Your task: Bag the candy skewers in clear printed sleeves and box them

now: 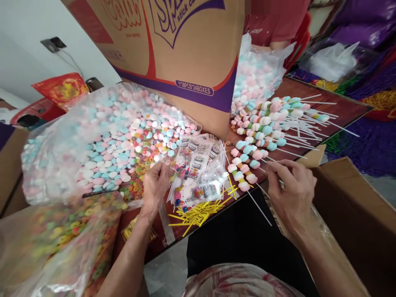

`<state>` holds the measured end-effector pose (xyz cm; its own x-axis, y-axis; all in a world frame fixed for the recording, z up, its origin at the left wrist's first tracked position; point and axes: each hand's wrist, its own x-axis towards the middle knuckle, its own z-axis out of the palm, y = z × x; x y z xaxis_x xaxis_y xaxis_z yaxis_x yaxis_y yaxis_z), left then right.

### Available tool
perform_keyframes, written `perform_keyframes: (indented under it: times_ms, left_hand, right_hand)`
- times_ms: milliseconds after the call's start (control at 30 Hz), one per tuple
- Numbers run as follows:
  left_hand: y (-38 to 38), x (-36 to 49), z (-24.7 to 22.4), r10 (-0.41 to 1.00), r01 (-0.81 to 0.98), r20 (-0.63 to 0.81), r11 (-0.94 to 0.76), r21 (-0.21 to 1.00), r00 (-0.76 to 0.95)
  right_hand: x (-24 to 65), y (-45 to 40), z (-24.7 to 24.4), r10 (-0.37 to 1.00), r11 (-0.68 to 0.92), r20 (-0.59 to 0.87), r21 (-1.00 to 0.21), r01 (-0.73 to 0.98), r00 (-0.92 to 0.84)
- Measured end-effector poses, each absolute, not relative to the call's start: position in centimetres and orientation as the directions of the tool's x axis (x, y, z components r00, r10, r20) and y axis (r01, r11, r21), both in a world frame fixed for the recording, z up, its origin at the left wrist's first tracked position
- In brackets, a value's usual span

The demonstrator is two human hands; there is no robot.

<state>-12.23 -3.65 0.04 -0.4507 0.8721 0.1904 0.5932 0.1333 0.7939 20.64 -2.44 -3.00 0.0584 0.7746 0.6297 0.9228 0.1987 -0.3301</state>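
Observation:
My left hand point(156, 183) is closed in a pinch at the edge of the heaped candies, just left of the printed plastic sleeves point(198, 165). Whatever its fingertips hold is too small to make out. My right hand point(291, 187) is also closed, thumb and fingers curled together beside the nearest candy skewers point(244, 171). White sticks point(259, 208) from these skewers run close to its fingertips; I cannot tell whether it grips one. The skewers carry pink, white and blue marshmallows with coloured gummy rings between. Gold twist ties point(198, 214) lie at the table's front edge.
A large printed carton point(198, 62) stands behind. At left are a clear bag of marshmallows point(102, 140), loose gummy rings point(137, 177) and a bag of rings point(62, 239). More skewers point(272, 119) are piled right. An open box point(355, 206) stands lower right; a person in red point(275, 29) sits opposite.

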Motion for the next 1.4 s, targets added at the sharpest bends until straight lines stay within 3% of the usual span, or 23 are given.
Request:
perform_keyframes:
  times_ms: [167,300,367,567,700,800,900,967,1033,1100,1167,1267,1400]
  left_hand:
    - [-3.2,-12.3,-1.7,0.910,0.700,0.197,0.129,0.702,-0.365]
    - [-1.0,-12.6,-2.1,0.942,0.856,0.200,0.140,0.498,-0.270]
    - [0.1,-12.8,-2.1,0.952,0.863,0.158,0.158,0.481,-0.262]
    - [1.3,-13.1,-1.6,0.892,0.709,0.117,0.262,0.655,-0.437]
    - [0.4,-12.7,-0.4,0.848,0.341,0.012,0.199,0.919,-0.529]
    - [-1.0,-10.9,1.0,0.857,-0.116,-0.162,0.120,0.986,-0.489]
    - [-2.8,-7.5,1.6,0.872,-0.455,-0.286,0.084,0.887,-0.397]
    - [-3.9,-4.8,1.4,0.863,-0.594,-0.369,0.103,0.798,-0.346]
    - [-4.7,-2.4,1.0,0.859,-0.666,-0.380,0.063,0.743,-0.342]
    - [-5.1,-0.9,0.7,0.869,-0.705,-0.377,0.047,0.707,-0.320]
    - [-5.0,-0.3,0.7,0.899,-0.727,-0.376,0.102,0.680,-0.226]
    - [-4.6,-0.5,1.3,0.930,-0.686,-0.360,0.215,0.695,-0.073]
    - [-4.3,-0.6,1.6,0.937,-0.586,-0.333,0.210,0.783,-0.110]
  right_hand:
    - [16.6,-6.0,-2.4,0.763,0.487,0.631,-0.418,0.767,-0.141]
    - [14.0,-7.4,-2.9,0.775,0.572,0.579,-0.474,0.670,-0.252]
    - [13.3,-7.8,-2.9,0.773,0.583,0.578,-0.487,0.651,-0.261]
    - [13.2,-8.1,-3.1,0.786,0.585,0.554,-0.521,0.622,-0.275]
    - [13.1,-7.9,-3.0,0.807,0.576,0.524,-0.593,0.563,-0.273]
    - [11.7,-7.2,-2.1,0.873,0.487,0.423,-0.778,0.398,-0.241]
    - [9.5,-6.0,-0.8,0.970,0.191,0.165,-0.972,0.136,-0.180]
    - [8.0,-5.2,-0.3,0.986,-0.019,-0.002,-0.995,-0.101,-0.165]
    - [7.2,-4.5,-0.3,0.986,-0.120,-0.078,-0.945,-0.303,-0.148]
    - [7.3,-4.1,-0.4,0.991,-0.129,-0.102,-0.911,-0.391,-0.087]
    - [8.4,-4.0,-0.5,0.991,-0.130,-0.104,-0.915,-0.381,-0.090]
    - [10.8,-4.1,-0.2,0.954,-0.191,-0.113,-0.944,-0.269,-0.278]
    - [12.9,-4.3,0.0,0.938,-0.212,-0.138,-0.954,-0.213,-0.319]
